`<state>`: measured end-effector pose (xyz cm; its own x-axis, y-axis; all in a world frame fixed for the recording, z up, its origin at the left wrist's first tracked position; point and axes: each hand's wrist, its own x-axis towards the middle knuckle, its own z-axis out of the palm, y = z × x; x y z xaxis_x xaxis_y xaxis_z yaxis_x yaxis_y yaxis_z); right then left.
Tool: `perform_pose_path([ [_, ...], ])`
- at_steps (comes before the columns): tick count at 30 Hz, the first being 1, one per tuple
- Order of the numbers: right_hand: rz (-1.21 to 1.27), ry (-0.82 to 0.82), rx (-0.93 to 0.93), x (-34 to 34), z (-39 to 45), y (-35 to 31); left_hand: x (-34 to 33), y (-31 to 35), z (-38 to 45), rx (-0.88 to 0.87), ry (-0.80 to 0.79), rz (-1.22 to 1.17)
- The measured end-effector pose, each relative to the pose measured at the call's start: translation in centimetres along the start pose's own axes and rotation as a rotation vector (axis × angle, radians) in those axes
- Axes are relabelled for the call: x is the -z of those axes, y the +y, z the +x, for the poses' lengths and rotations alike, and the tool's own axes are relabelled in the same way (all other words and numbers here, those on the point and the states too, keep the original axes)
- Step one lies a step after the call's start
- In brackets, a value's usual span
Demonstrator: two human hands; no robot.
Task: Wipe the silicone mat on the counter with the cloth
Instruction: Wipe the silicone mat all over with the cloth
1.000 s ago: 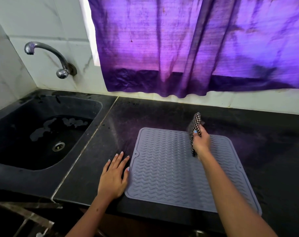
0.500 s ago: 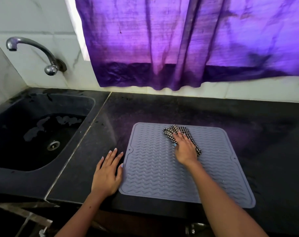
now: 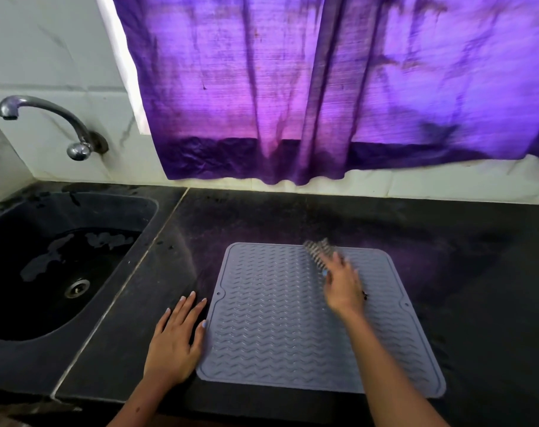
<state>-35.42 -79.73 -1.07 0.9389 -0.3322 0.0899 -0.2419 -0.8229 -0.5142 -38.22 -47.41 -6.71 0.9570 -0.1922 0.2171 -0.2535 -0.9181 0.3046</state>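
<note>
A grey ribbed silicone mat (image 3: 280,318) lies flat on the black counter (image 3: 462,272). My right hand (image 3: 342,285) lies on the mat's far middle with its fingers flat on a black-and-white checked cloth (image 3: 319,249), which is motion-blurred and mostly hidden under the hand. A small bit of cloth shows at the hand's right side. My left hand (image 3: 175,337) rests flat on the counter, its thumb touching the mat's left edge.
A dark sink (image 3: 62,266) with some water and a drain is set into the counter at the left, under a metal tap (image 3: 46,118). A purple curtain (image 3: 323,87) hangs over the tiled back wall.
One second ago my right hand held the cloth up above the mat; it then pressed it down and now slides it across the mat's far part. My left hand stayed put.
</note>
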Motion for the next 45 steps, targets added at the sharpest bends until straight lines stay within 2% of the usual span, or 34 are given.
perform_pose_path([
  [1, -0.130, -0.092, 0.019, -0.8, -0.3, 0.4, -0.1, 0.0, 0.0, -0.003, 0.003, 0.003],
  [3, -0.234, -0.123, 0.033, -1.7, -0.5, 0.8, -0.3, 0.0, 0.0, -0.003, 0.010, 0.005],
  [9, -0.106, -0.192, 0.013, -1.2, 1.2, 1.4, -0.3, 0.0, 0.1, -0.002, 0.014, 0.010],
  [11, 0.234, -0.212, -0.098, -0.5, 2.2, 2.0, -0.2, 0.2, 0.1, 0.006, 0.015, -0.003],
  [13, 0.735, -0.211, -0.311, 1.5, 3.0, 2.1, 0.0, 0.3, 0.1, 0.006, 0.012, -0.009],
  [15, 1.124, 0.012, -0.496, 3.6, 3.8, 2.4, 0.2, 0.3, 0.1, 0.008, 0.007, -0.014],
  [16, 1.140, 0.160, -0.535, 4.5, 3.7, 2.6, 0.3, 0.4, 0.0, 0.010, 0.005, -0.019],
  [17, 1.028, 0.278, -0.524, 5.2, 3.2, 2.7, 0.3, 0.4, 0.1, 0.013, 0.004, -0.021],
  [19, 0.610, 0.341, -0.390, 6.2, 1.5, 2.5, 0.2, 0.4, 0.1, 0.011, 0.004, -0.021],
  [22, 0.209, 0.158, -0.154, 4.2, -0.3, 3.1, 0.2, 0.3, 0.1, 0.009, 0.001, -0.022],
  [24, 0.004, -0.045, -0.080, 2.0, -1.1, 3.9, 0.3, 0.4, 0.1, 0.007, 0.002, -0.026],
  [25, -0.099, -0.085, -0.050, 1.1, -1.4, 4.2, 0.3, 0.3, 0.1, 0.005, -0.002, -0.024],
  [27, -0.187, -0.082, -0.029, 0.5, -1.4, 4.4, 0.2, 0.4, 0.1, 0.000, -0.011, -0.016],
  [29, -0.142, -0.107, -0.058, 0.9, -1.2, 4.4, 0.3, 0.4, 0.1, -0.001, -0.013, -0.013],
  [32, 0.002, -0.134, -0.106, 1.7, -0.7, 4.4, 0.6, 0.6, 0.1, 0.007, -0.010, -0.016],
  [33, 0.126, -0.132, -0.147, 2.0, -0.4, 4.5, 0.7, 0.7, 0.1, 0.007, -0.011, -0.018],
  [35, 0.535, -0.088, -0.307, 3.1, 0.4, 4.3, 0.8, 0.7, 0.0, 0.003, -0.018, -0.022],
  [37, 1.046, 0.089, -0.510, 5.1, 1.1, 3.9, 0.9, 0.7, 0.0, -0.002, -0.025, -0.024],
  [38, 1.192, 0.242, -0.576, 6.1, 1.3, 3.9, 0.9, 0.6, 0.0, -0.003, -0.027, -0.023],
  [39, 1.201, 0.377, -0.601, 7.0, 1.2, 4.1, 0.9, 0.7, 0.0, -0.001, -0.028, -0.021],
  [41, 0.909, 0.485, -0.528, 8.4, 0.2, 4.2, 0.9, 0.7, 0.0, 0.003, -0.022, -0.018],
  [45, 0.105, 0.331, -0.173, 7.3, -2.4, 5.2, 0.7, 0.5, 0.1, 0.000, -0.018, -0.016],
])
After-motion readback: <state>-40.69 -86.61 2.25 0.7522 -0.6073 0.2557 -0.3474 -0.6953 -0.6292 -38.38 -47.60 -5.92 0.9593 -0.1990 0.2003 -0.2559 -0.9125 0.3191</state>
